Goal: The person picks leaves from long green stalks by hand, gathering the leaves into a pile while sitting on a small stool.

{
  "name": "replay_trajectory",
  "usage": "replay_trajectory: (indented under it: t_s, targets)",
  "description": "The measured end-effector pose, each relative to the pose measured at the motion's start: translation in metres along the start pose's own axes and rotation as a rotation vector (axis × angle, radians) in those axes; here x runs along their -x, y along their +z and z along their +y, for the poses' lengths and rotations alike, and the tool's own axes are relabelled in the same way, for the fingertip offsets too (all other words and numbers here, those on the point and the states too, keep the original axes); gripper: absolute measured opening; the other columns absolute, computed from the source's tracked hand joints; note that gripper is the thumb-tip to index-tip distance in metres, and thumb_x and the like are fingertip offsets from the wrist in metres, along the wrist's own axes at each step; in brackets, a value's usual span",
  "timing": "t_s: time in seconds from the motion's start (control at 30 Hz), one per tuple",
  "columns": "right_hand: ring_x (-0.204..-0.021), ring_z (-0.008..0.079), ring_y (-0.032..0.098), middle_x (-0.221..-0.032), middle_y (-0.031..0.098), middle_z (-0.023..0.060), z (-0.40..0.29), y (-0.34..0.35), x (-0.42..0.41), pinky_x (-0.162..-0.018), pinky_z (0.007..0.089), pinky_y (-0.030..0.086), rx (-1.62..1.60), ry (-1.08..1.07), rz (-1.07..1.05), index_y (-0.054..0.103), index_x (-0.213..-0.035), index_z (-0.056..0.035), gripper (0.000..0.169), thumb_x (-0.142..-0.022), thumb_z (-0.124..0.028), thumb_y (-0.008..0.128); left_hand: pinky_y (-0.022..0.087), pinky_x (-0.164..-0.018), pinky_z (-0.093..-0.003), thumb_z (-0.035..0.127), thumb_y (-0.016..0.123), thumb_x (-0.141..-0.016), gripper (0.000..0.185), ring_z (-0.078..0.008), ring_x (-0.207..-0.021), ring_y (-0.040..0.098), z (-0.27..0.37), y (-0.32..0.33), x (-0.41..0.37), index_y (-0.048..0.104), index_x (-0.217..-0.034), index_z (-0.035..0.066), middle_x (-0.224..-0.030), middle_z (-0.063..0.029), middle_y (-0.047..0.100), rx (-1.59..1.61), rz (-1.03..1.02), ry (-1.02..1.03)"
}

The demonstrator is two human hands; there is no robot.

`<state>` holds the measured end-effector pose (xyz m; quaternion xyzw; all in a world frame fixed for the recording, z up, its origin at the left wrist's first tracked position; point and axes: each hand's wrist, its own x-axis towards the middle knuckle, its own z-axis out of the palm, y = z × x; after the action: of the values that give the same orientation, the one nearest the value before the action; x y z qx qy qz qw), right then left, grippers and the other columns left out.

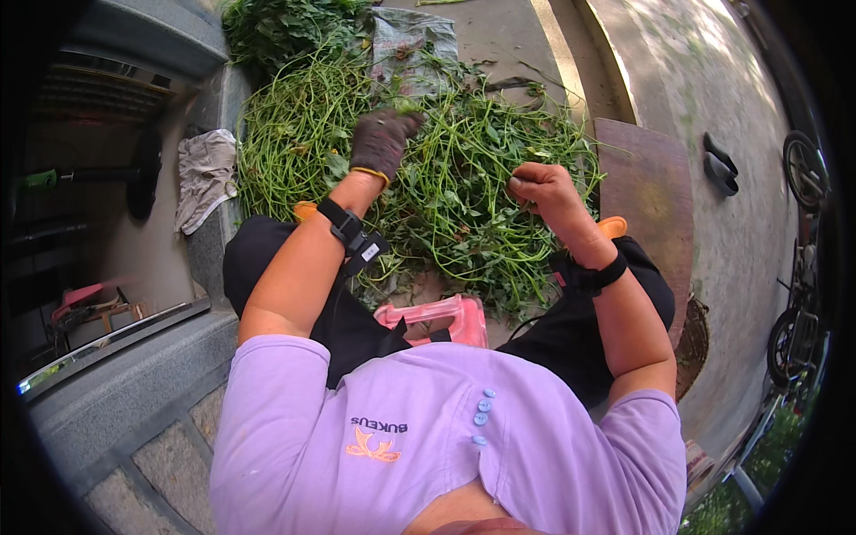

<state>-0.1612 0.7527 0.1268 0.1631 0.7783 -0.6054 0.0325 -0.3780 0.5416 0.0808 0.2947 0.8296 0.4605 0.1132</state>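
A wide heap of cut green vines (455,167), with long thin stems and leaves, lies on the ground before me. My left hand (384,142), in a dark, soiled work glove with a yellow cuff, is over the middle of the heap. Its fingers are curled, and a blurred green piece of vine (405,105) shows at their far side. Bare and bent at the fingers, my right hand (550,195) is at the heap's right side, thumb against forefinger. Whether a stem is pinched there is hidden by the hand.
A pink plastic stool (468,321) shows between my legs. Leafy bunches (287,30) and a woven sack (414,40) are at the far side. A brown board (645,194) lies right, with dark shoes (721,167) beyond. A crumpled cloth (206,177) rests on the stone step (207,261) at left.
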Motion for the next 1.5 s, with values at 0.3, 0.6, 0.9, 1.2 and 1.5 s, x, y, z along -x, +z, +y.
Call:
replay_trajectory:
  t_s: [0.3, 0.6, 0.9, 1.2, 1.5]
  targets:
    - [-0.064, 0.0027, 0.055, -0.074, 0.062, -0.0026, -0.007, 0.007, -0.02, -0.053, 0.0177, 0.04, -0.357, 0.082, 0.025, 0.069, -0.097, -0.0032, 0.016, -0.091, -0.017, 0.062, 0.055, -0.073, -0.0345, 0.02, 0.057, -0.094, 0.026, -0.0202, -0.08, 0.068, 0.059, 0.06, 0.061, 0.062, -0.115, 0.004, -0.09, -0.0114, 0.069, 0.313, -0.454, 0.162]
    - [-0.058, 0.0083, 0.052, -0.072, 0.059, 0.0026, -0.007, 0.021, -0.019, -0.05, 0.0252, 0.043, -0.203, 0.1, 0.203, 0.06, -0.098, 0.002, 0.033, -0.087, -0.027, 0.07, 0.05, -0.058, -0.0306, 0.018, 0.068, -0.086, 0.023, -0.0172, -0.062, 0.06, 0.075, 0.053, 0.055, 0.064, -0.104, 0.004, -0.076, -0.0057, 0.062, 1.08, -0.354, -0.63]
    - [-0.057, 0.0179, 0.061, -0.068, 0.065, 0.009, 0.008, 0.021, -0.008, -0.055, 0.0319, 0.046, 0.153, 0.034, 0.101, 0.064, -0.096, -0.0037, 0.018, -0.084, -0.018, 0.066, 0.053, -0.063, -0.0305, 0.014, 0.068, -0.084, 0.017, -0.0168, -0.064, 0.062, 0.011, 0.061, 0.031, 0.063, -0.095, 0.001, -0.077, -0.0056, 0.063, 0.86, -0.36, -0.501]
    - [-0.071, 0.0326, 0.062, -0.076, 0.066, 0.0106, 0.009, -0.002, -0.007, -0.062, 0.0389, 0.048, 0.467, -0.214, 0.231, 0.066, -0.088, -0.0083, 0.014, -0.082, -0.021, 0.067, 0.026, -0.044, -0.0278, 0.023, 0.055, -0.092, 0.019, -0.0094, -0.044, 0.03, 0.06, 0.018, 0.024, 0.069, -0.098, 0.013, -0.056, 0.006, 0.036, 1.106, -0.44, -0.743]
    - [-0.051, 0.0054, 0.05, -0.069, 0.058, -0.002, 0.014, 0.01, -0.017, -0.046, 0.0207, 0.041, -0.258, 0.034, 0.133, 0.066, -0.099, -0.0031, 0.015, -0.089, -0.014, 0.066, 0.056, -0.069, -0.038, 0.031, 0.06, -0.094, 0.028, -0.0221, -0.07, 0.067, 0.061, 0.055, 0.036, 0.061, -0.095, 0.002, -0.081, -0.0097, 0.068, 1.003, -0.386, -0.51]
